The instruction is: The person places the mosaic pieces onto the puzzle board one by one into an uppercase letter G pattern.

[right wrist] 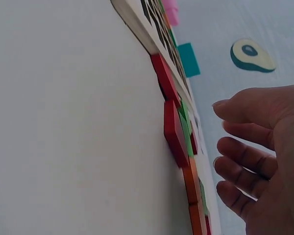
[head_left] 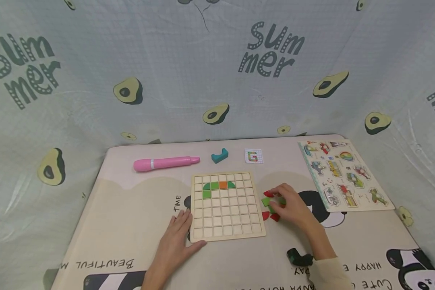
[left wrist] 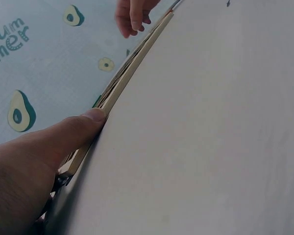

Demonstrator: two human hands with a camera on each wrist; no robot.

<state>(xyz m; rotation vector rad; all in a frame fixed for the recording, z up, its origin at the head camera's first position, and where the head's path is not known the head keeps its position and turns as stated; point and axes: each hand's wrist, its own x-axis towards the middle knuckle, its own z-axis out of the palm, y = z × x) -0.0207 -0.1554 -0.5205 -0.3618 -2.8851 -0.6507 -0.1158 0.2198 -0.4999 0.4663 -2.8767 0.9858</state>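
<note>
A wooden grid board lies flat on the table, with several green tiles and an orange tile in its upper cells. My left hand rests at the board's near left corner, fingers straight along the left side. Its thumb touches the near edge. Beyond the board's right edge, my right hand hovers over a loose cluster of red tiles, green tiles and orange tiles. Its fingers are loosely bent, and nothing shows between them in the right wrist view.
Behind the board lie a pink pen-shaped object, a teal curved block and a small card with a coloured G-shaped pattern. A picture puzzle board lies at right. A dark bent object is near my right forearm.
</note>
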